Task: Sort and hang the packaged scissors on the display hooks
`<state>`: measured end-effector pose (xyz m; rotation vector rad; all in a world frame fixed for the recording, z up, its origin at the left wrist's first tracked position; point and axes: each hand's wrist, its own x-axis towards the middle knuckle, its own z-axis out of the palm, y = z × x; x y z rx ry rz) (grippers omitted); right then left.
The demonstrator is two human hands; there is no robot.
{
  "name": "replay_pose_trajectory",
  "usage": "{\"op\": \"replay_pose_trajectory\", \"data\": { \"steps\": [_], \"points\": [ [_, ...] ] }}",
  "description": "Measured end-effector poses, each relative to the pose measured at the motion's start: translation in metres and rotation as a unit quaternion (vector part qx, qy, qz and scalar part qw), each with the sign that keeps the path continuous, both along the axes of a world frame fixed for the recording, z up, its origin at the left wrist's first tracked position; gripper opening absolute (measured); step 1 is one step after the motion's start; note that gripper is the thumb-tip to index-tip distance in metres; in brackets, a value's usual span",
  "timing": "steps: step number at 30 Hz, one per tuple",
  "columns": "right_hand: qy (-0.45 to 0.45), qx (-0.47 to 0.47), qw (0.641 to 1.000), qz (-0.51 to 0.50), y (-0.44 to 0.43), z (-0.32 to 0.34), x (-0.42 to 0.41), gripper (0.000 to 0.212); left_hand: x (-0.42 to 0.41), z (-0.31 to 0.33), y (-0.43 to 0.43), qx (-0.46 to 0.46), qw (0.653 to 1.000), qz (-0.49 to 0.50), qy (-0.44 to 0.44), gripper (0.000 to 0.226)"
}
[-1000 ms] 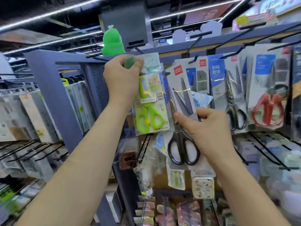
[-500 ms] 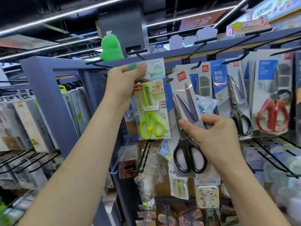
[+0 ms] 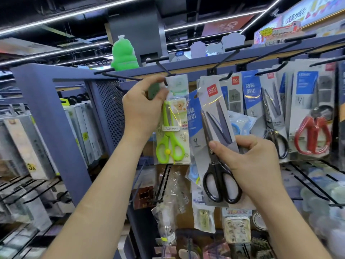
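My left hand pinches the top of a pack of lime-green children's scissors right at the tip of a black display hook under the top rail. My right hand grips a grey pack of black-handled scissors around its middle, holding it upright in front of the display. Behind it hang a blue-topped scissors pack, another black-handled scissors pack and a red-handled scissors pack.
Several bare black hooks jut forward from the blue top rail. A green toy sits on top. A perforated blue side panel stands left, with stocked hooks beyond it and small goods below.
The left hand has kept its pinch on the green scissors pack at the hook tip. The right hand with the black scissors pack sits slightly lower and further right in view.
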<state>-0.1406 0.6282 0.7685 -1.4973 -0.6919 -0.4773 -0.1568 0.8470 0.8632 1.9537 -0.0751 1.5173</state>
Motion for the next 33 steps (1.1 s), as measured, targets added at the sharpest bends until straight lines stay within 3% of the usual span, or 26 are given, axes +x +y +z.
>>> {"op": "replay_pose_trajectory", "data": {
  "steps": [3, 8, 12, 14, 16, 17, 18, 19, 21, 26, 28, 31, 33],
  "points": [
    [-0.024, 0.001, 0.999, -0.036, -0.002, -0.004, -0.001, 0.033, 0.015, -0.001, 0.015, 0.022, 0.998, 0.026, 0.056, 0.032],
    [-0.046, -0.015, 0.997, -0.064, -0.015, -0.011, -0.005, 0.023, 0.045, 0.005, 0.021, 0.137, 0.970, 0.170, 0.108, 0.035],
    [-0.045, 0.018, 0.999, 0.004, -0.027, -0.014, -0.010, 0.018, 0.049, -0.005, 0.022, 0.120, 0.960, 0.201, 0.155, 0.039],
    [-0.028, 0.033, 0.999, 0.027, -0.029, -0.017, -0.006, 0.009, 0.035, -0.008, 0.017, 0.096, 0.966, 0.204, 0.125, 0.033],
    [0.013, 0.059, 0.997, 0.058, -0.028, -0.023, -0.002, 0.031, 0.004, -0.015, 0.002, 0.000, 0.987, 0.098, 0.126, 0.020],
    [0.037, 0.081, 0.993, 0.076, -0.027, -0.026, 0.000, 0.043, -0.014, -0.021, -0.009, -0.079, 0.984, -0.016, 0.160, 0.022],
    [0.063, 0.103, 0.988, 0.097, -0.026, -0.028, 0.001, 0.046, -0.030, -0.028, -0.019, -0.152, 0.958, -0.138, 0.199, 0.027],
    [0.083, 0.118, 0.983, 0.116, -0.023, -0.028, 0.000, 0.036, -0.042, -0.037, -0.025, -0.188, 0.927, -0.215, 0.242, 0.030],
    [0.105, 0.140, 0.973, 0.149, -0.016, -0.024, -0.006, 0.010, -0.053, -0.057, -0.029, -0.223, 0.895, -0.272, 0.276, 0.032],
    [0.160, 0.162, 0.953, 0.199, -0.006, -0.026, -0.014, 0.016, -0.046, -0.070, -0.027, -0.338, 0.905, -0.215, 0.143, 0.008],
    [0.153, 0.145, 0.958, 0.197, -0.005, -0.027, -0.017, 0.015, -0.042, -0.069, -0.021, -0.313, 0.932, -0.162, 0.087, 0.017],
    [0.145, 0.124, 0.966, 0.174, -0.009, -0.031, -0.017, 0.039, -0.042, -0.062, -0.010, -0.241, 0.965, -0.091, 0.047, 0.020],
    [0.141, 0.106, 0.970, 0.168, -0.016, -0.032, -0.015, 0.029, -0.044, -0.054, 0.001, -0.244, 0.967, -0.073, 0.016, 0.023]
  ]
}}
